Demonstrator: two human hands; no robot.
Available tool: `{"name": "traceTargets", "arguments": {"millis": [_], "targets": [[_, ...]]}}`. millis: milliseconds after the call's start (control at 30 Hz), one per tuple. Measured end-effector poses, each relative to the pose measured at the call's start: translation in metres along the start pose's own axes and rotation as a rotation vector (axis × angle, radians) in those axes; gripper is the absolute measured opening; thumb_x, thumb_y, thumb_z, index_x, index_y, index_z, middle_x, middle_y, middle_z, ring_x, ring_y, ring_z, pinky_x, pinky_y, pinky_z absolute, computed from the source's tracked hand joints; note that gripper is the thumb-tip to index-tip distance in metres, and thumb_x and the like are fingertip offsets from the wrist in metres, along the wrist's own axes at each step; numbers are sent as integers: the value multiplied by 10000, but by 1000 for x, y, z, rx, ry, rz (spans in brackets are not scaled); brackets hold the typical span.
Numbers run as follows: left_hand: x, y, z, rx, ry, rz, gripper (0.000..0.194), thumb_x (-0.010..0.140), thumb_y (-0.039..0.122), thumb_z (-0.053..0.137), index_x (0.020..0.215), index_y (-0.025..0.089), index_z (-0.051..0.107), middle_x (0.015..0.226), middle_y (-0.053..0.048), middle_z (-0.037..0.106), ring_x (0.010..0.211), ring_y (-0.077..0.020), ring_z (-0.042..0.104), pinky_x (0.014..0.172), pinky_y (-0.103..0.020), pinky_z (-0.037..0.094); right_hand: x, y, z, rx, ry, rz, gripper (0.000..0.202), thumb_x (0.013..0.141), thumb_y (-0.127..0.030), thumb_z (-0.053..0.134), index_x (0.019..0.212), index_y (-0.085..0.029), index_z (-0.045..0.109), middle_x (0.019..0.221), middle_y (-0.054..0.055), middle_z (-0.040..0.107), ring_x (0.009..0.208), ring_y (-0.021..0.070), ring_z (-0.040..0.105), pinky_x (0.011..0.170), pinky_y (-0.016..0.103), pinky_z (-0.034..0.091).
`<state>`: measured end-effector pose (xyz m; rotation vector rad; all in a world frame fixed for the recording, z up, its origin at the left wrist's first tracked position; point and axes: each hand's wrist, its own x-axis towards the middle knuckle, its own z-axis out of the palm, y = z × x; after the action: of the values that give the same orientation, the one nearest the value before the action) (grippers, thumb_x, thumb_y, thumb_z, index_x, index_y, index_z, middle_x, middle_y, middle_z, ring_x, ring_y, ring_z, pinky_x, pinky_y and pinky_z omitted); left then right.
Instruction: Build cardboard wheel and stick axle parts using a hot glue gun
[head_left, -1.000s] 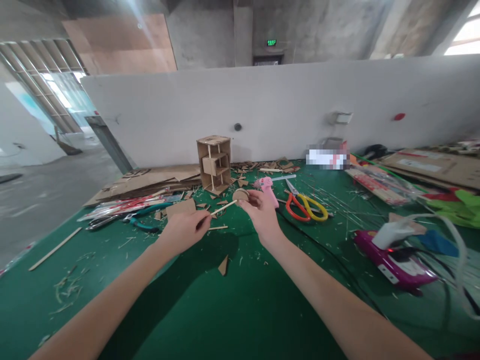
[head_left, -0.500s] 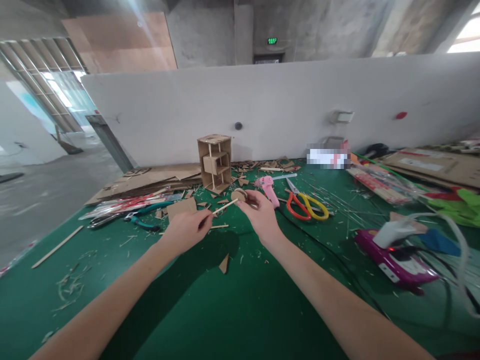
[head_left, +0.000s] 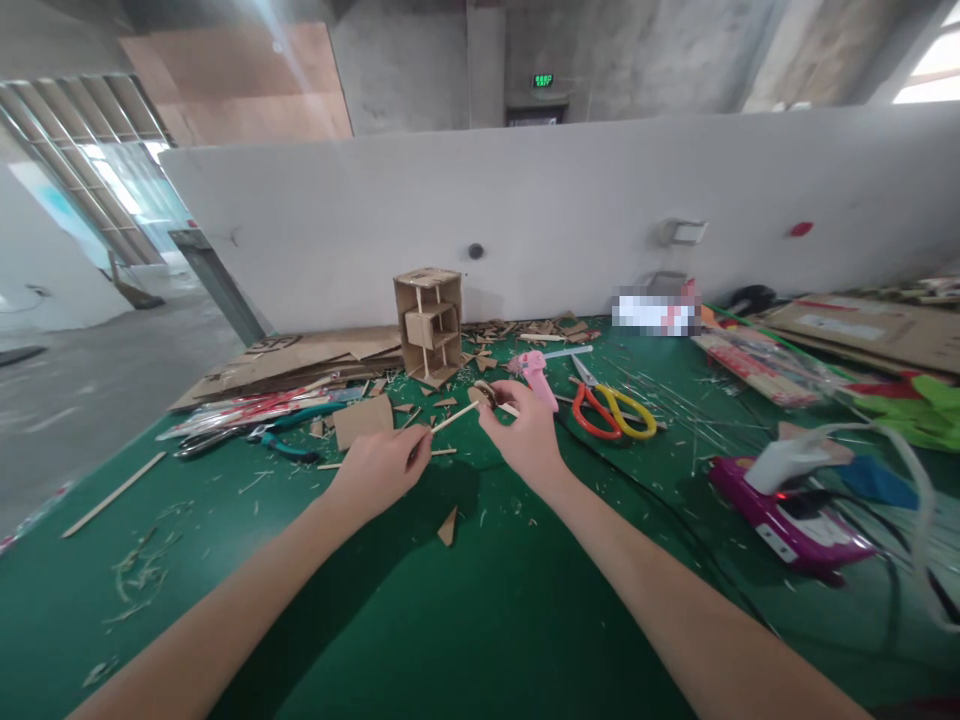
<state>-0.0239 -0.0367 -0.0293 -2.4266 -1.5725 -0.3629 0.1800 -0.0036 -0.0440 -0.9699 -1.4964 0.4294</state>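
My left hand (head_left: 381, 462) is closed on one end of a thin wooden stick (head_left: 454, 416), which slants up to the right. My right hand (head_left: 525, 430) pinches a small round cardboard disc (head_left: 477, 395) by its edge. The stick's far end meets the disc, and a pale length shows on the other side between my right fingers, seemingly the same stick. A small cardboard shelf tower (head_left: 429, 325) stands upright behind my hands. Right of my right hand lies a pink glue gun (head_left: 534, 372).
Scissors (head_left: 615, 410) with red and yellow handles lie right of the glue gun. A purple power strip (head_left: 787, 520) with cables sits further right. Teal-handled pliers (head_left: 289, 440), a cardboard square (head_left: 364, 420) and flat cardboard sheets (head_left: 300, 360) are at left. Scraps litter the green table (head_left: 465, 620).
The stick and disc have come closer together, and a pale length now shows beyond the disc. My left hand has shifted slightly right; the disc has turned more edge-on.
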Motion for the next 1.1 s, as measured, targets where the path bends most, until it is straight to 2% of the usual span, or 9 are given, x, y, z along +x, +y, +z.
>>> {"name": "traceTargets", "arguments": {"millis": [267,433,700,867,1000,1100], "targets": [[-1,0,1,23,-13,12,405,960,365,255,916,195,620,680,-53,662,577,-191,599,496,-263,304,1,1,-3,-105,-12,-149,168,754,-216,593,916,-239,632,853,56,628,840,238,583,784,408,487],[-1,5,0,37,-31,5,397,965,356,251,953,187,610,709,-57,682,583,-183,609,482,-260,284,0,1,-4,-134,-9,-178,174,766,-194,572,927,-233,626,871,61,633,847,234,586,793,399,491],[-5,14,1,30,-37,-29,340,958,311,285,964,191,604,771,-50,704,640,-211,643,510,-271,347,0,5,-2,-245,24,-238,176,758,-162,564,923,-180,624,852,74,642,833,223,593,771,382,516],[-6,17,1,40,-59,-42,354,963,312,261,962,182,591,778,-59,700,641,-227,643,514,-286,343,-1,6,-1,-270,29,-246,164,763,-166,565,914,-197,618,836,62,643,812,215,596,750,370,523],[-5,23,-2,-40,-100,-82,344,960,300,259,920,171,576,757,-71,684,642,-225,629,536,-291,340,-1,7,-1,-284,29,-251,172,764,-162,563,925,-187,619,838,68,640,812,215,595,749,368,523],[-3,26,-6,-220,-135,-113,345,955,294,261,854,165,565,721,-68,655,628,-197,599,556,-282,345,-1,7,-2,-284,29,-248,171,768,-160,558,926,-180,620,846,73,641,815,215,596,761,372,524]]}}
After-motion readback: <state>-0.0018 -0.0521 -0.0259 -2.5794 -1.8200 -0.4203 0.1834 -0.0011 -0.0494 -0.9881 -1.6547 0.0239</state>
